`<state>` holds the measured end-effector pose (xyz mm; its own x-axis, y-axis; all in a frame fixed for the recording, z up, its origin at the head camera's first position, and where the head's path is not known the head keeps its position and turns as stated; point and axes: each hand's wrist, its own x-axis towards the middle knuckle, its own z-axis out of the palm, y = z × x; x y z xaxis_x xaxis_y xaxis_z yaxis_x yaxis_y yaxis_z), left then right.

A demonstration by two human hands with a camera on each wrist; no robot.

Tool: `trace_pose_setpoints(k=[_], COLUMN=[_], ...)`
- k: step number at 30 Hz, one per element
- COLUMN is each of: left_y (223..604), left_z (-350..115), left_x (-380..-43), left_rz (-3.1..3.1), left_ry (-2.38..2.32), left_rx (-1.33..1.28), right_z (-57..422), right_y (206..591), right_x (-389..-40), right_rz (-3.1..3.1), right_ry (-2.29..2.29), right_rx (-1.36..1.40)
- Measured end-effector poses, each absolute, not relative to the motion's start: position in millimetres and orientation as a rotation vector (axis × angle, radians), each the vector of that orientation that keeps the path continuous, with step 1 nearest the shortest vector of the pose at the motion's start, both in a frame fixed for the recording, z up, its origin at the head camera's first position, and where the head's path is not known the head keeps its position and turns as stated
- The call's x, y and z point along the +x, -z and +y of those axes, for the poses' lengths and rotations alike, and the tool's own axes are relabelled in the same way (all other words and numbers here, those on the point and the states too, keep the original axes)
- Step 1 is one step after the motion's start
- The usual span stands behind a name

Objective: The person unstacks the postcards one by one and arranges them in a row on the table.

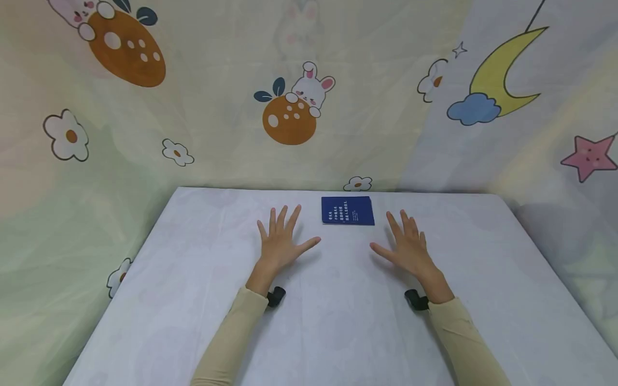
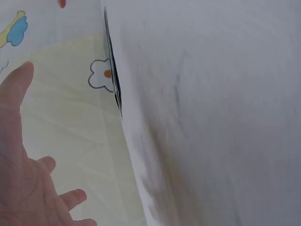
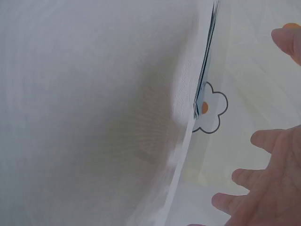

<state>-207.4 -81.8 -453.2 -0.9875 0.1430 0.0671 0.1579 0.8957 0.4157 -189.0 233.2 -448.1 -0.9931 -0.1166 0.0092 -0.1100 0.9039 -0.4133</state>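
While the left hand (image 1: 280,244) and the right hand (image 1: 409,249) are held apart with nothing between their fingers, the dark blue booklet (image 1: 354,210) lies flat and closed on the white desk (image 1: 338,321). It sits to the right of the left hand's fingertips and just beside the right hand's forefinger, on that hand's left, a little beyond both thumbs. White Chinese characters run across its cover, turned sideways. Both wrist views show its edge as several thin layers; whether these are pages of one booklet or a few stacked together, I cannot tell.

As for progress, I judge that nothing is being done to the booklet at this moment: neither hand touches it. The hands' pose would suit either the start or the close of the work, and the pictures do not settle which, so how much is left is uncertain.

The left hand is spread wide, fingers fanned and pointing away from the person, its thumb stretched towards the booklet's near corner. The right hand mirrors it, its thumb reaching inwards. Both seem to be raised off the desk, with soft shadows beside them. Behind each hand, at the cuff of a beige sleeve (image 1: 232,338), is a black wrist camera (image 1: 276,296). Beyond the fingertips, past the desk's far edge, hangs a cartoon-printed fabric backdrop (image 1: 372,139).
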Motion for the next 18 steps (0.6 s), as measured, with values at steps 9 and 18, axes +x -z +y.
trace_pose_setpoints(k=[9, 18], left_y=[459.7, 469.4], left_z=[-75.0, -70.3], left_x=[-210.8, -215.5], left_rz=[-2.922, -2.886], left_ry=[1.100, 1.433], left_rx=[-0.199, -0.142], right_z=[235.1, 234.1], right_y=[450.7, 454.4], right_x=[-194.1, -199.7], right_rz=[2.930, 2.892], right_ry=[0.998, 1.213], right_rx=[-0.193, -0.090])
